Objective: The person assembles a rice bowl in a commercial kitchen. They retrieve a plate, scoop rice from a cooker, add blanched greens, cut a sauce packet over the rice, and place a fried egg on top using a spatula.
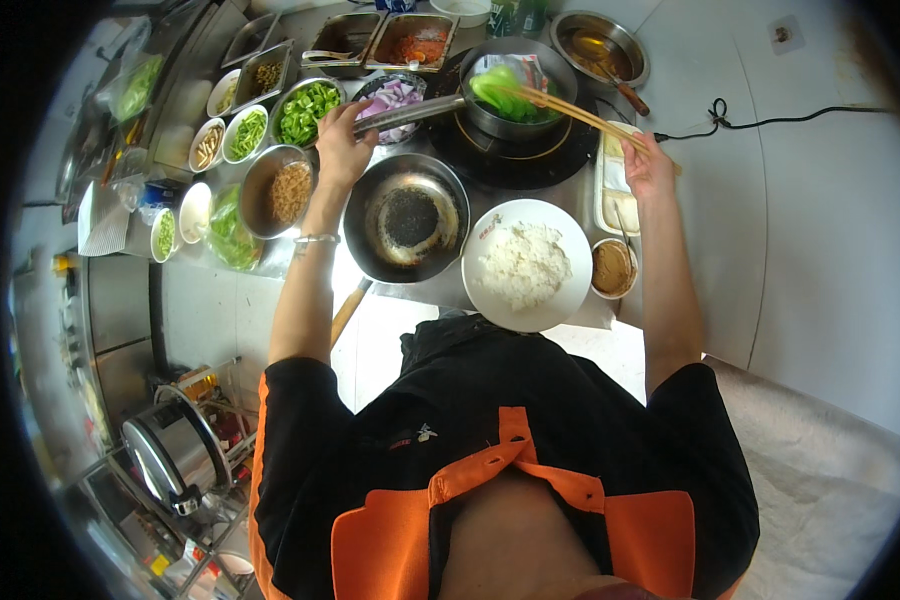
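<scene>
The left hand [344, 142] is curled round the long metal handle [410, 113] of a round, deep pan [564, 80] at about two o'clock from it; the right hand [650, 170] grips slim wooden chopsticks [592, 119], pointing to ten o'clock, their tips at glossy, limp greens [502, 92] in the pan; beneath lies a smooth black hob [500, 160].

From the left hand, chopped peppers [310, 112] sit at ten o'clock; purple onion [395, 95] at one; a scorched, rounded wok [407, 220] at five.

From the right, a glossy white bowl [485, 292] of loose, grainy rice [523, 265] sits at eight; a tub of thick brown paste [612, 268] near seven.
</scene>
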{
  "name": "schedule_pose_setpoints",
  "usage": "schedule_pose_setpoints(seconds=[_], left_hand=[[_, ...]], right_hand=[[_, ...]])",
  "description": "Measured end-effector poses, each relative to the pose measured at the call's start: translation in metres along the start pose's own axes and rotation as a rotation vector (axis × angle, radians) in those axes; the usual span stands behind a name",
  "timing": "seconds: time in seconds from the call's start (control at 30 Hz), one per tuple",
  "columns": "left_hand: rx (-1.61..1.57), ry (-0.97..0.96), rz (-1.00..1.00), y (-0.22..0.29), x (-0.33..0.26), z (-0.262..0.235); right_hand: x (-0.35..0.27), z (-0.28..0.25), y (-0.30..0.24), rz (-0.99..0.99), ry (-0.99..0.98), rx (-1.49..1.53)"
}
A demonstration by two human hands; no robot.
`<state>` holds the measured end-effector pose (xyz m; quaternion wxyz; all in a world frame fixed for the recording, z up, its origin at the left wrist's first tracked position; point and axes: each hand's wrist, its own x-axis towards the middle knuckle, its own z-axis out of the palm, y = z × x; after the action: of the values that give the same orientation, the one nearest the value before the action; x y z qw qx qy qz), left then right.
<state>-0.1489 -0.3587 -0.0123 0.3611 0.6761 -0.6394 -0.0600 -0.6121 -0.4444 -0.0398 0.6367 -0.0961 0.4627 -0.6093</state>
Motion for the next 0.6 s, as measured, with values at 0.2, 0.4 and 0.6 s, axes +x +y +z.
schedule_pose_setpoints(seconds=[0.2, 0.4, 0.6], left_hand=[[-0.067, 0.127, -0.040, 0.004, -0.019, -0.011], [-0.194, 0.157, -0.092, 0.010, -0.042, -0.025], [-0.151, 0.209, -0.099, 0.010, -0.061, -0.045]], right_hand=[[-0.013, -0.009, -0.012, -0.051, -0.009, 0.099], [-0.020, -0.022, -0.003, -0.042, 0.058, 0.150], [-0.059, -0.046, -0.040, 0.021, -0.194, 0.268]])
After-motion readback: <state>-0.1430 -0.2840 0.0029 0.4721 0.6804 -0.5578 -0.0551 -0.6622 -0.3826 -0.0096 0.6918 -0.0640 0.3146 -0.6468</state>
